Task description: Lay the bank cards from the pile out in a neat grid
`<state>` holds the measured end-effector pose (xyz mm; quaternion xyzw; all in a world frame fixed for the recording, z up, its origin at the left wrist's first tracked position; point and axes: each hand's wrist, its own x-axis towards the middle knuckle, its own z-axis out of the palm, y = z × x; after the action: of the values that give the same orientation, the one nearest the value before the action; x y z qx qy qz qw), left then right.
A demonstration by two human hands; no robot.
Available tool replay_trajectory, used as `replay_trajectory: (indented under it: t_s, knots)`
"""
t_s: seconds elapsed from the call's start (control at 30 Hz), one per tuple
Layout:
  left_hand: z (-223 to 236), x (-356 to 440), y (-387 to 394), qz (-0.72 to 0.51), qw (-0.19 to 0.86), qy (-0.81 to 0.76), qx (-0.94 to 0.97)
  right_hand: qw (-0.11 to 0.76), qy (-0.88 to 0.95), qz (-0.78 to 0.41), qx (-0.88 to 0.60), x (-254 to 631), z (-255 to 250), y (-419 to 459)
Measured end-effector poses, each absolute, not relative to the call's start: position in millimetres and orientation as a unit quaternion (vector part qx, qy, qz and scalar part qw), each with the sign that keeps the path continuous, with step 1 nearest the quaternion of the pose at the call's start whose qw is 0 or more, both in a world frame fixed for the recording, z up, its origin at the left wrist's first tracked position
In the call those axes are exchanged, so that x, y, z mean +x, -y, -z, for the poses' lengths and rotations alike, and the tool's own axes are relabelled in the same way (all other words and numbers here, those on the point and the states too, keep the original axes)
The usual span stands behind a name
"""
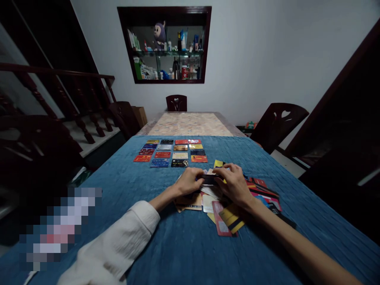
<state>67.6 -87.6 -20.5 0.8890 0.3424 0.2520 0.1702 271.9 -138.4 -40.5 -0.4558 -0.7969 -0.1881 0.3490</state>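
Between my two hands is a dark card [210,179], pinched at its left end by my left hand [190,181] and at its right end by my right hand [234,183]. Below and around it spreads a loose pile of plastic cards. A yellow card with a dark stripe [233,217] and a pink-red card [221,221] lie at the pile's near side. Orange cards [191,202] stick out under my left hand. Red and black cards [263,188] fan out right of my right hand. Farther off, several cards such as a blue card [160,163] lie in rows.
A blue cloth [130,233] covers the near part of the table; its far part [190,123] has a patterned top. A blurred-out object [63,225] lies at the left. Dark wooden chairs [280,120] stand around. A wall niche [169,53] holds bottles and a plush toy.
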Motion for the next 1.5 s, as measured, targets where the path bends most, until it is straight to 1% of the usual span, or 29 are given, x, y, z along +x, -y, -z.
replay_trajectory:
  t_s: [0.17,0.3,0.4,0.77,0.93,1.03,1.17,1.37,1.5]
  knots:
    - [30,64,86,-0.256,0.155,-0.325,0.897,0.315,0.800,0.191,-0.474,280,54,143]
    - [34,63,87,-0.263,0.144,-0.308,0.903,0.276,0.804,0.196,-0.489,276,52,147]
    - [34,63,88,-0.259,0.144,-0.314,0.902,0.264,0.803,0.199,-0.496,273,49,149]
    - [29,63,82,-0.292,0.236,-0.347,0.860,0.262,0.801,0.223,-0.490,275,44,150]
    - [26,62,80,-0.300,0.246,-0.343,0.856,0.251,0.800,0.234,-0.492,273,41,150]
    - [28,61,78,-0.296,0.229,-0.337,0.864,0.250,0.801,0.240,-0.487,273,40,149]
    - [26,55,78,-0.284,0.175,-0.326,0.885,0.253,0.800,0.241,-0.488,272,39,146]
    - [11,37,80,-0.244,0.070,-0.303,0.918,0.253,0.802,0.227,-0.492,262,32,138]
    - [2,23,80,-0.229,0.041,-0.298,0.926,0.255,0.802,0.223,-0.492,250,26,131]
